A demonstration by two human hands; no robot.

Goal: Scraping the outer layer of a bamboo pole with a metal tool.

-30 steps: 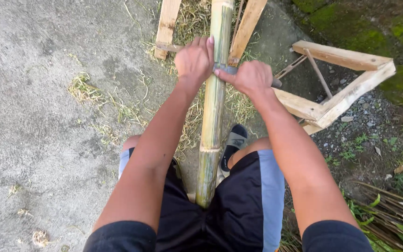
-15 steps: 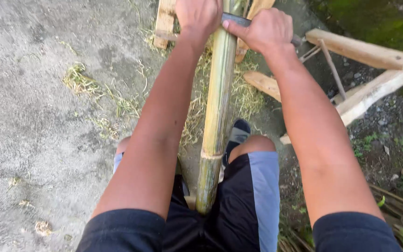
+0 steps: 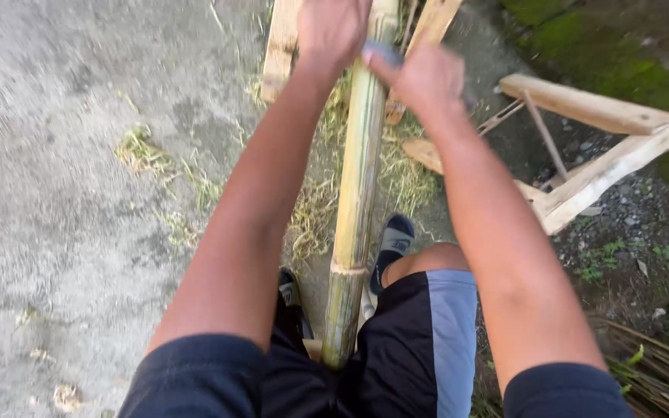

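A long yellow-green bamboo pole (image 3: 358, 186) runs from between my legs away toward the top of the view. Both my arms reach out over it. My left hand (image 3: 333, 29) is closed on the left end of a dark blade or scraping tool (image 3: 382, 53) that lies across the pole near the top edge. My right hand (image 3: 426, 77) grips the tool's right end. The tool itself is mostly hidden by my hands and blurred.
A wooden frame of pale planks (image 3: 594, 151) lies on the ground at the right. More planks (image 3: 282, 46) lie under the pole's far end. Bamboo shavings (image 3: 315, 217) litter the concrete ground (image 3: 63, 209). My sandalled foot (image 3: 392, 240) rests beside the pole. Split bamboo strips (image 3: 660, 371) lie bottom right.
Both hands, gripping the tool, have moved along the pole and sit nearer the top of the view. The view has tilted down and moved closer.
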